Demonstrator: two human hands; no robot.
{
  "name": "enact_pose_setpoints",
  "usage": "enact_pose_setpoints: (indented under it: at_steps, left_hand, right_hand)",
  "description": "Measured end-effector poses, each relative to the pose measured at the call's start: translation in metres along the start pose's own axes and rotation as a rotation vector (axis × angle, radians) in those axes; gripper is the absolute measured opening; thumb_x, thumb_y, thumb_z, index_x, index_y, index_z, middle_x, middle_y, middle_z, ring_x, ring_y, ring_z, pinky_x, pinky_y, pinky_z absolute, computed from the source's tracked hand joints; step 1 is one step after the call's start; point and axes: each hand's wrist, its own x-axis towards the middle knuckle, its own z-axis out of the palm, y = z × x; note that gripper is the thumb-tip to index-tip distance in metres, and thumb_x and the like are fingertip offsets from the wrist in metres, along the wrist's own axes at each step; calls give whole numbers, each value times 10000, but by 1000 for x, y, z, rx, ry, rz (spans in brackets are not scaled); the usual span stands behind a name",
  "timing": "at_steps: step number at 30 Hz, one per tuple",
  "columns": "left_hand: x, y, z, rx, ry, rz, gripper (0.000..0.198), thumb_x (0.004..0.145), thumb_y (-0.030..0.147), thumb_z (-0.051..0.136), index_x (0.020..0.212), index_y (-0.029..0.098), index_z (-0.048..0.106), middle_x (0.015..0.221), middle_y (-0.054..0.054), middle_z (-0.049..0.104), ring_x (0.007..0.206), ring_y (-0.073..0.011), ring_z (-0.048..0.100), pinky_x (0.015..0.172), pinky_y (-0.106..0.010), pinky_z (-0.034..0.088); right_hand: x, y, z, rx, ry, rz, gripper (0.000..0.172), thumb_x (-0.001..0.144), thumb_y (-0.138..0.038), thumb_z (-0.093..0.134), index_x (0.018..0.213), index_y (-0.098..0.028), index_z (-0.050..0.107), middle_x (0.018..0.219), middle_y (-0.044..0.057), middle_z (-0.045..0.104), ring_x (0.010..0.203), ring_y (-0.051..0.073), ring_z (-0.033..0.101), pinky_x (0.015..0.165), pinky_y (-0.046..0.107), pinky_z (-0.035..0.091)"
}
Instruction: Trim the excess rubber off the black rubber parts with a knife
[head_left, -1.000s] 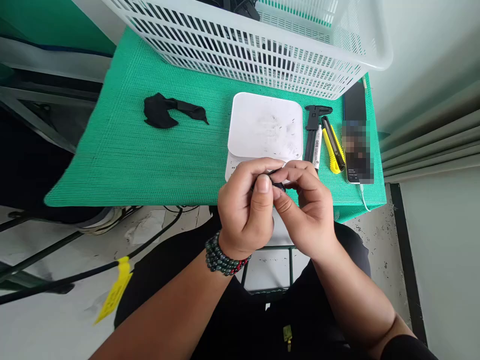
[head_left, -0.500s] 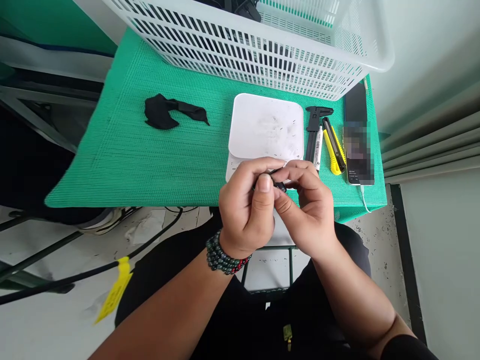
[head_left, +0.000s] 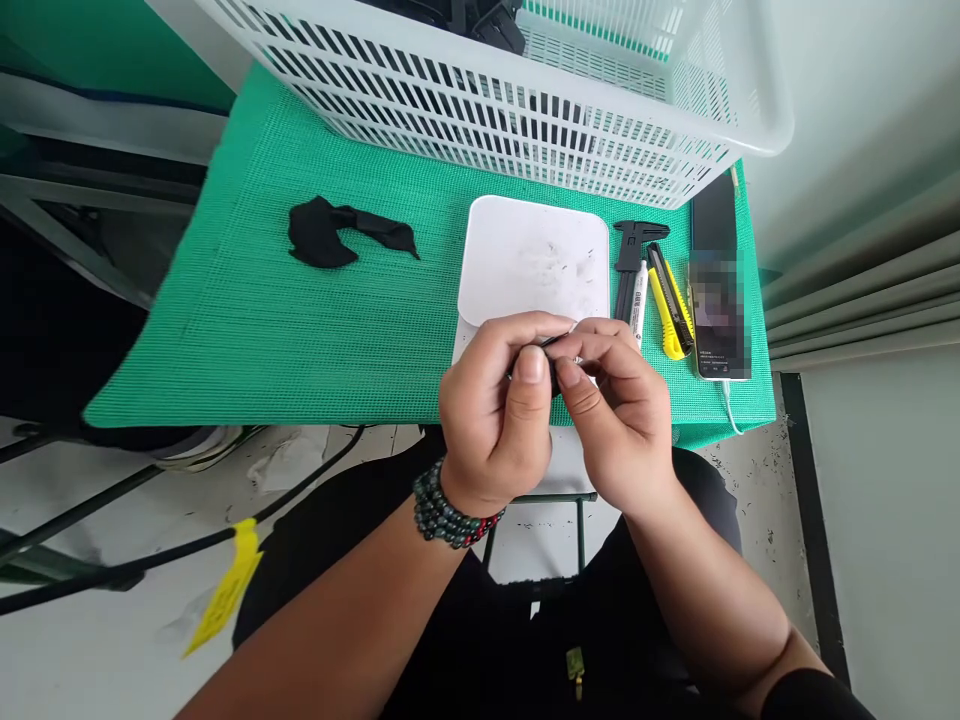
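A small black piece (head_left: 555, 378), mostly hidden by fingers, is held between both hands just in front of a white scale (head_left: 534, 250). My left hand (head_left: 499, 405) is closed on it, the thumb pressing from above; a beaded bracelet circles that wrist. My right hand (head_left: 622, 415) pinches the piece's right side between thumb and fingers. I cannot make out its exact kind. Dark specks lie scattered over the scale's top. Left of the scale, a limp black scrap (head_left: 322, 232) with a narrow tail rests on the green mesh cloth (head_left: 225, 330).
A white slatted basket (head_left: 480, 110) with black items spans the table's back. Right of the scale lie a black caliper (head_left: 628, 258), a white marker (head_left: 639, 305), a yellow utility knife (head_left: 670, 305) and a phone (head_left: 720, 340) on a cable. A curtain (head_left: 870, 290) hangs at the right.
My right thumb has moved up and closed over the right side of the black piece, covering more of it. The view has shifted slightly; the table items lie as before.
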Motion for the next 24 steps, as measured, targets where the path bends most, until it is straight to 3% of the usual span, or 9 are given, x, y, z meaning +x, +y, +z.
enact_pose_setpoints:
  at_steps: [7,24]
  left_hand:
    - [10,-2,2,26,-1,-13,252,1096,341,484,1138,322,732,973,-25,780,836,-152,755,686,-281,656]
    - [35,-13,16,79,51,-56,257,1094,411,478,1109,327,721,984,-27,797,865,-203,778,698,-364,688]
  right_hand:
    - [9,4,2,39,14,5,59,942,-235,717,996,-259,721,1015,38,615,954,177,635,860,376,605]
    - [40,2,5,-2,61,-7,76,913,-261,720,982,-255,687,997,44,605,971,202,652,900,404,596]
